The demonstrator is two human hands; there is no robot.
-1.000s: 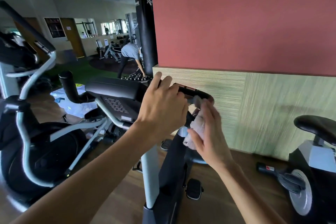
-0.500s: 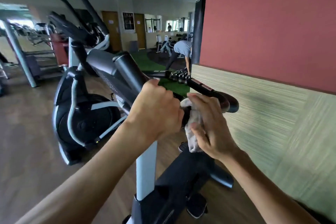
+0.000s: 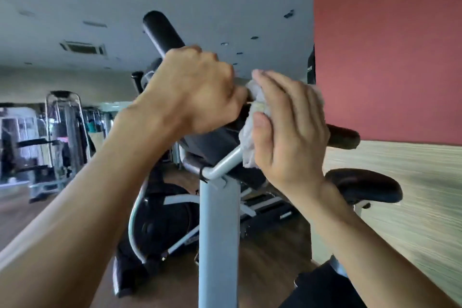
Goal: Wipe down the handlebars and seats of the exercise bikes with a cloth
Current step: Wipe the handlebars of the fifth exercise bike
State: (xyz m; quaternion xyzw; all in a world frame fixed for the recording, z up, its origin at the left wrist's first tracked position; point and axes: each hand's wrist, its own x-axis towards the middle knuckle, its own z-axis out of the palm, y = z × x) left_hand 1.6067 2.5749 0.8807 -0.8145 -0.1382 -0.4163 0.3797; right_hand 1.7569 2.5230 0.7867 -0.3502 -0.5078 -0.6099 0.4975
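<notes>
On slanting handlebar (image 3: 165, 32), right hand (image 3: 290, 130) — cloth (image 3: 247, 140)

You see soft, even daylight with no hard shadows. Past your left hand (image 3: 192, 92) the gym machines (image 3: 62, 137) look blurry and washed out by bright light. Beside your right hand (image 3: 290, 130) the striped wall (image 3: 400, 182) smears into streaks. Edges bend from the wide lens.
</notes>
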